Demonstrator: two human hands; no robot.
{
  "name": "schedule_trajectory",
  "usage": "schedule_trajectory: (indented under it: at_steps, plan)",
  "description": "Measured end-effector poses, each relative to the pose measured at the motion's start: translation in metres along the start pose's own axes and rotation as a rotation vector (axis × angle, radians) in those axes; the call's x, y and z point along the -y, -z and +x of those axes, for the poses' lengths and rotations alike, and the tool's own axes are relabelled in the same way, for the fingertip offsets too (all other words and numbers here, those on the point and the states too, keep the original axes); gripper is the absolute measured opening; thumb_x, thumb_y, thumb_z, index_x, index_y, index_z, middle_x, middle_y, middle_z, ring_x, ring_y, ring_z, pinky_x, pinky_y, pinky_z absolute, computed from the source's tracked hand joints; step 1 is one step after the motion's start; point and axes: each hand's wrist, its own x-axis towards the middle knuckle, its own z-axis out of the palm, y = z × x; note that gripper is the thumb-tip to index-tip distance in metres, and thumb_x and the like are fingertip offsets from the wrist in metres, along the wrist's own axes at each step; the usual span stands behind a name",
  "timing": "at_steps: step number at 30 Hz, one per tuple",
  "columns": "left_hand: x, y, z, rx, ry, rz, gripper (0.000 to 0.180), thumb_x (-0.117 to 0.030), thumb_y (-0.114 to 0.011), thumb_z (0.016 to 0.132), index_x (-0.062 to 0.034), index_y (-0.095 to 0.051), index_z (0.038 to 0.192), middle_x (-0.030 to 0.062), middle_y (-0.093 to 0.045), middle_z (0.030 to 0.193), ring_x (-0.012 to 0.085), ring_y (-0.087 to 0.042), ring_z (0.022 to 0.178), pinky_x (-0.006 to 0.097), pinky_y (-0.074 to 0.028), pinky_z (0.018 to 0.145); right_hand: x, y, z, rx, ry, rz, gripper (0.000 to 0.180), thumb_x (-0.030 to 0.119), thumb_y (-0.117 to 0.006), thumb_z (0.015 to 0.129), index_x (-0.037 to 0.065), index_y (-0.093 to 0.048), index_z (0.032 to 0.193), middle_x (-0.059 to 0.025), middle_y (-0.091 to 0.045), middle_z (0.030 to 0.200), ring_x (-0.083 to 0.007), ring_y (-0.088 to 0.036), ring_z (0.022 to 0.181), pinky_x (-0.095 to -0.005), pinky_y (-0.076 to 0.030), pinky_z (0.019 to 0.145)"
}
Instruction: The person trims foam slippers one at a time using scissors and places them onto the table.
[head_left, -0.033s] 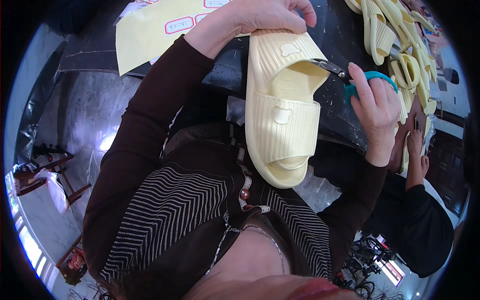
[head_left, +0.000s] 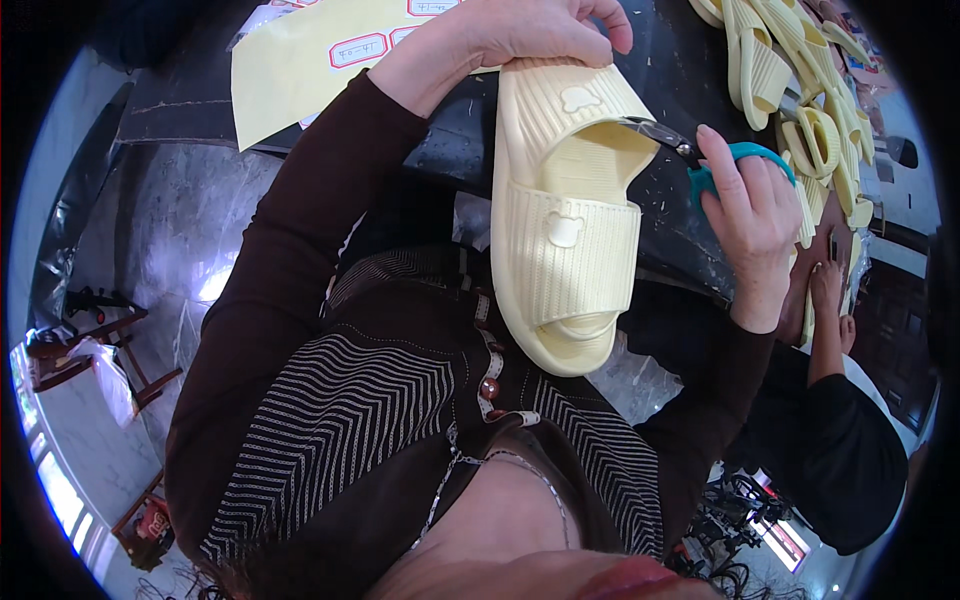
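Two pale yellow slide slippers (head_left: 505,230) seem fitted together, held upright before my chest. Each strap bears a small bear-head shape. My left hand (head_left: 545,35) grips their far end; its fingertips are partly hidden behind it. In my right hand (head_left: 755,210) is a pair of scissors (head_left: 765,152) with teal handles, the fingers through and around the loops. Its dark blades reach left to the edge of the upper strap's opening; whether they cut into anything is too small to tell.
A black table (head_left: 680,235) with small pale scraps lies beyond the slippers. At the far left is a yellow sheet (head_left: 290,80) with red-bordered labels. More yellow slippers (head_left: 755,75) pile up at the far right. A co-worker's hand (head_left: 826,290) and black sleeve (head_left: 830,430) are at right.
The co-worker's hand and arm at the right have shifted slightly. My hands, the slippers and the scissors stay practically where they were.
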Motion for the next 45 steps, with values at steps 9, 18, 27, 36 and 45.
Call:
schedule_trajectory:
  at_steps: [9,18,27,36,45]
  plan:
    - [-0.0014,0.0003,0.0005,-0.012,0.001,-0.012,0.022,-0.004,-0.063,0.075,0.0012,-0.062,0.096,0.0008,-0.061,0.081,0.0082,-0.056,0.070,0.022,-0.046,0.063,-0.0012,-0.0007,-0.0052,-0.012,-0.060,0.015,0.063,0.001,-0.072,0.063,0.015,-0.066,0.124,-0.0037,-0.045,0.077,-0.0197,-0.052,0.067,-0.0336,-0.047,0.061]
    - [-0.0029,0.0008,-0.0016,-0.043,0.039,0.013,0.022,-0.004,-0.063,0.075,0.0014,-0.062,0.096,0.0013,-0.061,0.081,0.0085,-0.056,0.071,0.022,-0.046,0.063,0.0027,0.0011,-0.0046,0.031,-0.100,0.015,0.066,0.002,-0.074,0.060,0.017,-0.065,0.124,-0.0051,-0.050,0.083,-0.0213,-0.055,0.074,-0.0348,-0.048,0.065]
    - [-0.0064,-0.0017,-0.0022,-0.041,0.054,0.004,0.021,-0.003,-0.062,0.075,0.0011,-0.062,0.096,0.0015,-0.061,0.081,0.0085,-0.056,0.071,0.022,-0.046,0.063,0.0053,-0.0003,-0.0027,0.005,-0.079,-0.014,0.066,0.003,-0.074,0.061,0.016,-0.065,0.125,-0.0042,-0.048,0.081,-0.0205,-0.054,0.073,-0.0341,-0.047,0.064]
    - [-0.0044,-0.0022,-0.0010,-0.033,0.048,-0.020,0.021,-0.003,-0.062,0.075,0.0014,-0.062,0.096,0.0021,-0.062,0.082,0.0093,-0.056,0.072,0.023,-0.047,0.064,0.0035,-0.0059,-0.0033,-0.048,-0.033,-0.026,0.063,0.003,-0.072,0.060,0.015,-0.067,0.122,-0.0035,-0.046,0.078,-0.0193,-0.052,0.068,-0.0331,-0.046,0.060]
    - [0.0017,0.0011,0.0006,-0.023,0.001,-0.029,0.023,-0.004,-0.063,0.074,0.0017,-0.061,0.097,0.0017,-0.061,0.081,0.0090,-0.056,0.071,0.023,-0.047,0.063,0.0017,-0.0068,-0.0005,-0.057,-0.014,-0.012,0.062,0.004,-0.071,0.061,0.015,-0.067,0.122,-0.0030,-0.043,0.075,-0.0187,-0.051,0.064,-0.0324,-0.045,0.057]
